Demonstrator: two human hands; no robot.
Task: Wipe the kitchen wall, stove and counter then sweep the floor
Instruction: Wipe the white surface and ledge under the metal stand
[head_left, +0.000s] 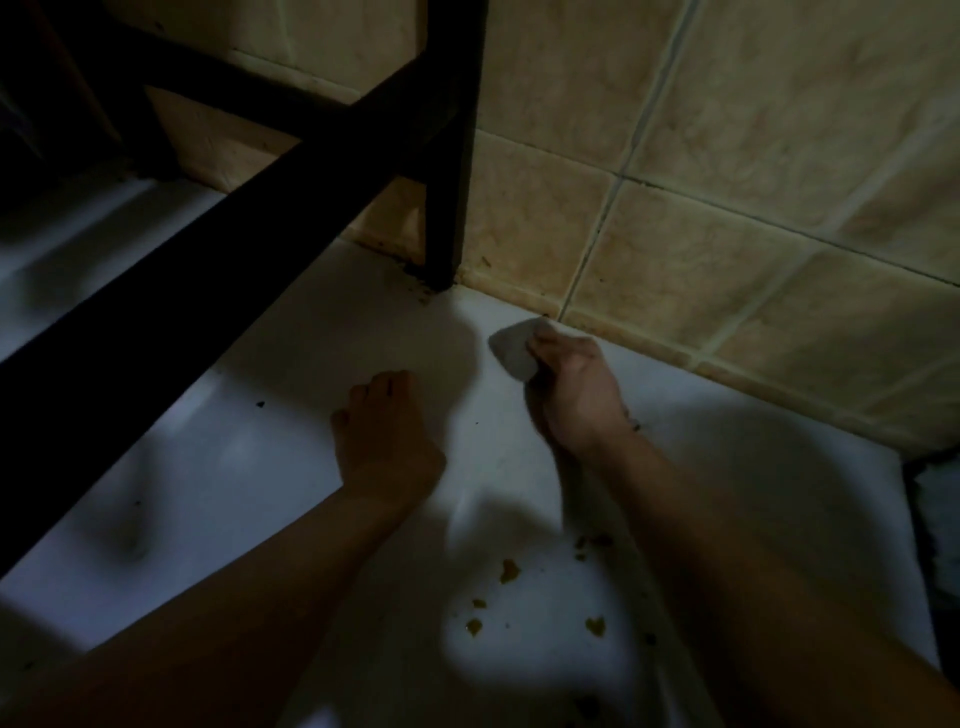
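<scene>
right hand: (574, 387) fingers curled round a cloth, gripping it at its near edge
cloth: (514, 347) small pale pad or folded rag, sticks out ahead of the right hand, pressed down where table meets wall
left hand: (387, 423) holds nothing, lies on the table left of the right hand, fingers look loosely bent; dim, can't tell more
table: (249, 457) white, glossy, shadowed; hands and forearms lie over it
wall: (727, 208) beige tile with pale grout, just beyond the right hand; dark grime along the base joint
rack leg: (452, 156) black post, stands on the table ahead-left of the right hand, close to the wall; dirt gathered at its foot
crumbs: (509, 570) brown bits scattered behind the right hand, under and beside the right forearm, toward the wrist and elbow
step: likely wiping the table corner at the wall base; crumbs not yet cleared
handling, cloth: looks soft and light, will bunch and fold; judge best gripped bunched at the back so the front lies flat on the surface; needs pressure for stuck grime
handling, crumbs: loose, light, likely to smear if damp; gather toward the edge rather than scrub
risk: cloth pushing dirt into the joint or under the rack leg
</scene>
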